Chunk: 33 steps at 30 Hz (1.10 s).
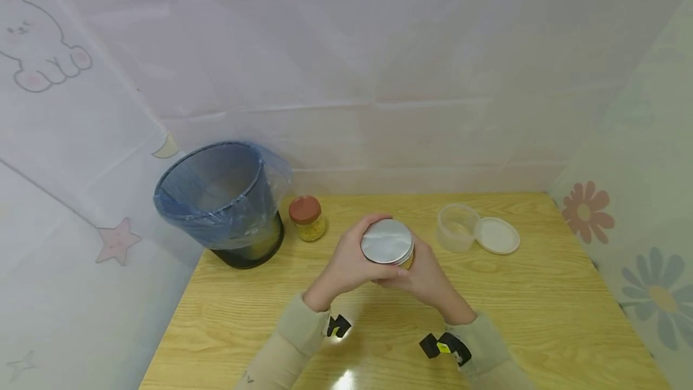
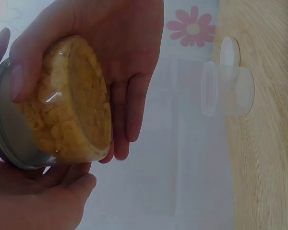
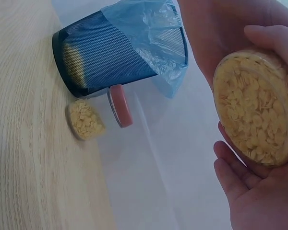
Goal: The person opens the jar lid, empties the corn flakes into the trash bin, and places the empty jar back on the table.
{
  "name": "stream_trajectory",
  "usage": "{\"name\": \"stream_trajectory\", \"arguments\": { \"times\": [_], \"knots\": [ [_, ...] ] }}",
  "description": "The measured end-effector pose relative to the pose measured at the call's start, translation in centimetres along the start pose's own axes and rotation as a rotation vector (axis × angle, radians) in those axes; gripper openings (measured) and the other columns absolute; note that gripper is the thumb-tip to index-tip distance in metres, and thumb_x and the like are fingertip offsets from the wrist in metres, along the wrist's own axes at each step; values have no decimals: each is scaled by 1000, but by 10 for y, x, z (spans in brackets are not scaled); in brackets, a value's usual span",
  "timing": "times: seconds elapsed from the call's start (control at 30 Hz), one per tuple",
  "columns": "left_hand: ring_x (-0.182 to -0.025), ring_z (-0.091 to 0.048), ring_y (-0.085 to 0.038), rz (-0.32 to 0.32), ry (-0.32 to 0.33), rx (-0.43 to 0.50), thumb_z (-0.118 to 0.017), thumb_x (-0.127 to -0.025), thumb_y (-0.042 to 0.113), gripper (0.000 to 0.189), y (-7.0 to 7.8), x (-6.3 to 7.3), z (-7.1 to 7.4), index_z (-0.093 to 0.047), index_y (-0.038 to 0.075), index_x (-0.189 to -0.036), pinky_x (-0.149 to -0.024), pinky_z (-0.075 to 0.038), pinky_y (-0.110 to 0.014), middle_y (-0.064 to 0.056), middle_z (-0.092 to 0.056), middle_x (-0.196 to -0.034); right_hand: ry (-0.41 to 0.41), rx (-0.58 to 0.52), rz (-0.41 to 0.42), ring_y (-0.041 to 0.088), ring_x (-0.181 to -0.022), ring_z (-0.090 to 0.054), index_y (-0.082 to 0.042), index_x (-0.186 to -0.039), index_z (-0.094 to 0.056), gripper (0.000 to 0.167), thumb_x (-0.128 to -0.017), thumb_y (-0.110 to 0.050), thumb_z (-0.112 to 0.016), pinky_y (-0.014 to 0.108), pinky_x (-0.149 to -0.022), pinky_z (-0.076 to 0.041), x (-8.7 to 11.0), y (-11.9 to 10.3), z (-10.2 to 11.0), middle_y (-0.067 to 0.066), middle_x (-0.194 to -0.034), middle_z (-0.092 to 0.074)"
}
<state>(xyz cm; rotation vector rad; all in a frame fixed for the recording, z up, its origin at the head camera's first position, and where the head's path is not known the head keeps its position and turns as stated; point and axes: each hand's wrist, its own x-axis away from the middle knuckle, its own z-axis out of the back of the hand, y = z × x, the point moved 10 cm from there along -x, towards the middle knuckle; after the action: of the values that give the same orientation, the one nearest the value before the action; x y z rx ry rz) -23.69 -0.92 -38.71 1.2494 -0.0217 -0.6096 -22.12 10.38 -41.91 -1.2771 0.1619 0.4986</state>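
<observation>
A round clear jar (image 2: 62, 115) of yellow flakes, topped by a silver lid (image 1: 387, 241), is held above the table between both hands. From the left side, my left hand (image 1: 349, 265) grips it near the lid, fingers behind the rim and thumb across the front. On the other side my right hand (image 1: 428, 277) holds the jar's body, its thumb laid against the wall in the left wrist view. The jar tilts, so its flake-filled base shows in the right wrist view. Some of the fingers are hidden behind the jar.
On the wooden table (image 1: 243, 318), a mesh bin (image 1: 246, 227) with a blue bag stands at the left. Beside it is a small jar (image 1: 311, 229) with a reddish lid and yellow flakes. At the right, a translucent tub (image 1: 455, 235) stands next to a white lid (image 1: 498, 236).
</observation>
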Motion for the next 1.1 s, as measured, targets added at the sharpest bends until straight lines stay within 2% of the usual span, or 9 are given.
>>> {"name": "stream_trajectory", "arguments": {
  "times": [0.2, 0.37, 0.47, 0.63, 0.73, 0.87, 1.0, 1.1],
  "knots": [
    [-123, -55, -14, 11, -33, 26, -93, -75, 24, 84, -2, 5, 2, -50, 26, -146, -104, -43, -46, 8, -58, -135, -2, -16, 24, 26, -111, -61, -12, -144, -50, 83, -73, -12, -93, 47, -90, -53, -1, 3, 2, 5, -125, -62],
    [-136, -45, -10, 9, -30, -23, -91, -79, 27, 81, -3, 11, 10, -49, 25, -147, -115, -29, -49, 12, -54, -141, 16, -23, 2, 25, -110, -62, -11, -142, -51, 79, -75, -12, -92, 46, -90, -54, -1, 7, 8, 6, -124, -63],
    [-138, -42, -11, -1, -16, -49, -89, -80, 27, 76, -3, 13, 15, -50, 21, -145, -116, -27, -49, 11, -54, -142, 31, -30, -17, 25, -112, -61, -11, -142, -51, 80, -74, -10, -92, 47, -91, -53, -1, 10, 13, 6, -126, -62],
    [-136, -45, -12, -6, -2, -34, -86, -84, 26, 66, -3, 13, 17, -52, 19, -141, -117, -28, -46, 7, -56, -138, 29, -32, -33, 26, -113, -60, -12, -141, -50, 81, -72, -10, -94, 48, -91, -53, -1, 11, 16, 6, -127, -61],
    [-133, -48, -11, 13, -10, -13, -87, -84, 27, 68, -6, 11, 12, -52, 21, -142, -116, -30, -45, 9, -57, -137, 24, -35, -37, 26, -112, -60, -12, -141, -51, 82, -71, -10, -94, 49, -91, -53, -1, 10, 14, 5, -127, -61],
    [-127, -53, -11, 34, -24, 2, -91, -79, 30, 77, -9, 9, 4, -50, 25, -144, -111, -37, -44, 10, -59, -135, 5, -33, -17, 26, -114, -59, -11, -141, -51, 84, -70, -11, -95, 51, -92, -51, -2, 6, 9, 5, -128, -61],
    [-120, -57, -14, 46, -1, -6, -94, -73, 30, 82, -11, 9, -1, -51, 26, -142, -102, -45, -43, 9, -60, -131, -5, -24, -8, 29, -116, -58, -8, -141, -50, 86, -68, -10, -96, 54, -93, -50, -1, 4, 5, 8, -130, -60],
    [-120, -56, -14, 47, -5, 0, -96, -70, 28, 88, -13, 9, -3, -49, 26, -144, -101, -46, -42, 8, -59, -133, 0, -22, -16, 30, -119, -55, -7, -141, -49, 89, -66, -9, -96, 57, -97, -47, -1, 2, 5, 9, -131, -59]
  ]
}}
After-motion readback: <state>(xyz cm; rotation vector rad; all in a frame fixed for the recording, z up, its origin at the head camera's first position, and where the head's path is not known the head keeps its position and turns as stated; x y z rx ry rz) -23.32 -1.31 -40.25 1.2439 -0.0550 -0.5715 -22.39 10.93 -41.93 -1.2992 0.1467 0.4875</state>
